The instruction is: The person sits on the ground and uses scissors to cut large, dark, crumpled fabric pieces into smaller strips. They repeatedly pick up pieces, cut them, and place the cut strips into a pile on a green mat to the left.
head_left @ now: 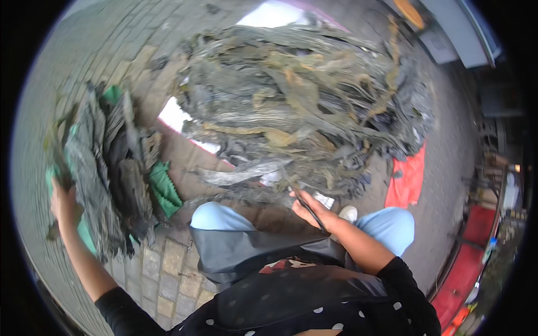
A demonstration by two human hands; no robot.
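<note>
1. Right hand [318, 208] grips a slim dark tool [315, 218], near the large strip heap [280, 95].
2. Left hand [64, 204] is at the small strip heap [120, 173]'s left edge; its grip I cannot tell.
3. Around: brick paving [168, 274], green sheet [166, 189], red cloth [407, 178].

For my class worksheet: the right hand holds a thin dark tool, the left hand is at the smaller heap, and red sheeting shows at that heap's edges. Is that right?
Not quite: the head view shows green sheeting, not red, at the edges of the smaller heap. The rest stands.
</note>
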